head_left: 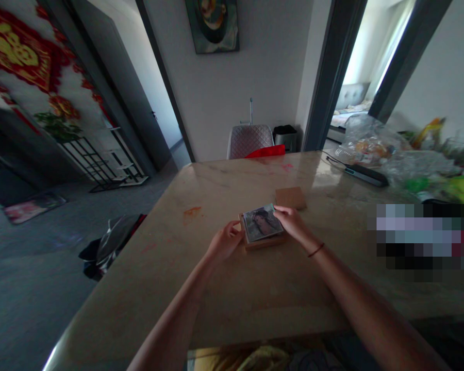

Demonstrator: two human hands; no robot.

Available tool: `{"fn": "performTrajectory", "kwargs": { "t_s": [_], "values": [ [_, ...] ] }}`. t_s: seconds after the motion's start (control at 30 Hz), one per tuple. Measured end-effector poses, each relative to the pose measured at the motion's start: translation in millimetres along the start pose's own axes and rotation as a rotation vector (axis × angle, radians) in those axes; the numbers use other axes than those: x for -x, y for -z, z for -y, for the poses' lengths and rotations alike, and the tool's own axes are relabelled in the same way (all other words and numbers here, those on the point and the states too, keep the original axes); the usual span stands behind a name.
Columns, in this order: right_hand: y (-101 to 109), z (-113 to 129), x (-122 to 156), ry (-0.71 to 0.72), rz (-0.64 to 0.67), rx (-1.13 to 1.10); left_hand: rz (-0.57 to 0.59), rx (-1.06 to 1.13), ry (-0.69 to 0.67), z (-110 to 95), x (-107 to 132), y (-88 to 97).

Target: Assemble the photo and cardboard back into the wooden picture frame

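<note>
A dark picture card or photo [261,224] lies slightly askew over a shallow brown wooden frame or box [263,246] on the table. My right hand [290,220] grips the upper right edge of the photo between thumb and fingers. At the left side of the wooden frame, my left hand [227,240] has its curled fingers against the edge, holding it. Just beyond my right hand a flat brown board [291,197] rests on the tabletop. What lies under the photo is hidden.
The marble-look table [212,293] has an orange smear [192,212] to the left. At the right are a dark elongated device [365,174] with a cord and clear plastic bags [371,141]. A padded chair [251,140] with red cloth [266,151] stands at the far side.
</note>
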State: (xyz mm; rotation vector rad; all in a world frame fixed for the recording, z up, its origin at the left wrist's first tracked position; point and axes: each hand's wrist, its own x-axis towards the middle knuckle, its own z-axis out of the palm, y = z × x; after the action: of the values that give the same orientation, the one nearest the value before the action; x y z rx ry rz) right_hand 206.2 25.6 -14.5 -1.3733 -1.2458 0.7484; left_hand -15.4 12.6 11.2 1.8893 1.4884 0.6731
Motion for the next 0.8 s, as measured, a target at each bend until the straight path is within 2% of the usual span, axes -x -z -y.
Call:
{"fn": "performTrajectory", "kwargs": {
  "t_s": [0.33, 0.8],
  "values": [
    [-0.9, 6.2, 3.6, 0.052, -0.011, 0.042, -0.002, -0.005, 0.010, -2.2, 1.2, -0.4],
    [-1.6, 16.6, 10.4, 0.107, 0.020, 0.245, 0.021, -0.055, 0.019, -0.4, 0.2, -1.1]
  ]
}}
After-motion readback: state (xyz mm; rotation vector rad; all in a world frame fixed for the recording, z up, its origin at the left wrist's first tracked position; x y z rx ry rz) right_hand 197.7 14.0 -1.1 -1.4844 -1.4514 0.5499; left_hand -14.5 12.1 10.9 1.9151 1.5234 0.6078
